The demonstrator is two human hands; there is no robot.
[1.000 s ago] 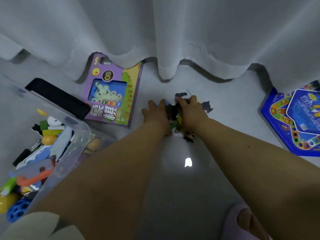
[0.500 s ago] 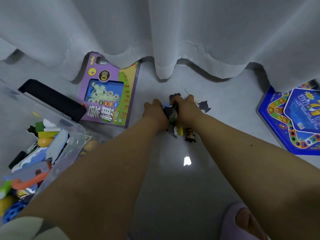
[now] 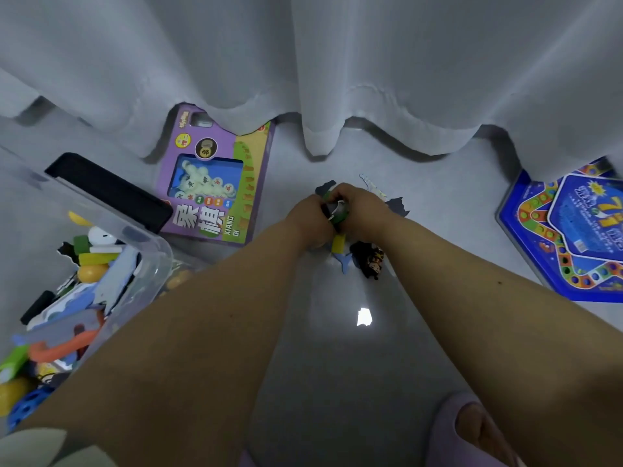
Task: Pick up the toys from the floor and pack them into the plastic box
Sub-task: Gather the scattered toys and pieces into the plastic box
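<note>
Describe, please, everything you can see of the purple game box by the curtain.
The purple game box lies flat on the grey floor, its top edge tucked under the white curtain. It looks like printed cardboard, with a green strip down its right side and large Chinese characters above "XIANG QI". A blue window shows pale round pieces. Neither hand touches it.

A room in a home, likely a playroom or bedroom corner. White curtains hang to a smooth grey floor. A purple chess box lies half under the curtain hem, a blue board game lies at the right edge, and a clear box at the left is full of toys. A foot in a lilac slipper shows at the bottom.
</note>
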